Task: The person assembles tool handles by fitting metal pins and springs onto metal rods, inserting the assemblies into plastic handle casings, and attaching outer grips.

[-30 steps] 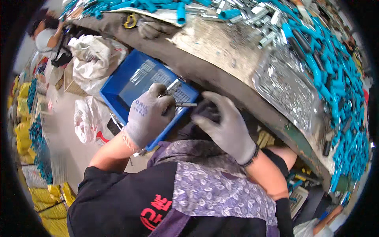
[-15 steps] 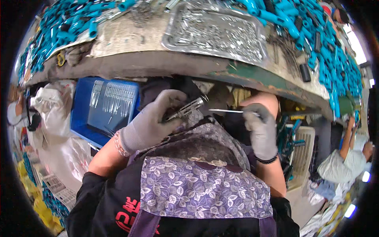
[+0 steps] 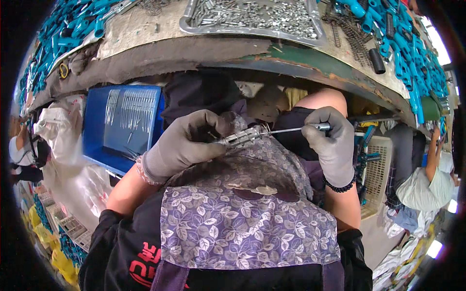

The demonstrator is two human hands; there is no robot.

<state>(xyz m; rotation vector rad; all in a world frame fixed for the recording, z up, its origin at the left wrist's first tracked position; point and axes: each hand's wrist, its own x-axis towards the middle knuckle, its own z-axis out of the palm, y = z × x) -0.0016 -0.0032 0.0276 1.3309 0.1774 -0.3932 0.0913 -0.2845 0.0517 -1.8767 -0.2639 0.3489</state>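
My left hand, in a grey work glove, pinches a slim metal assembly between thumb and fingers above my lap. A small coil or ring shows at the assembly's right end. My right hand, gloved too, is closed round a thin straight metal rod with a short silvery cylinder at its right end. The rod's left tip meets the right end of the assembly; whether it sits inside cannot be made out. A purple leaf-patterned apron lies beneath both hands.
A blue bin with rows of slim metal parts stands left of my left hand. On the workbench ahead are a metal tray of small parts, dark springs and teal handles. A cream crate is at right; a person sits beyond.
The rod in my right hand, earlier apart from the assembly, now touches its right end. My right hand has risen slightly and turned. The whole view has shifted, so the bench appears higher.
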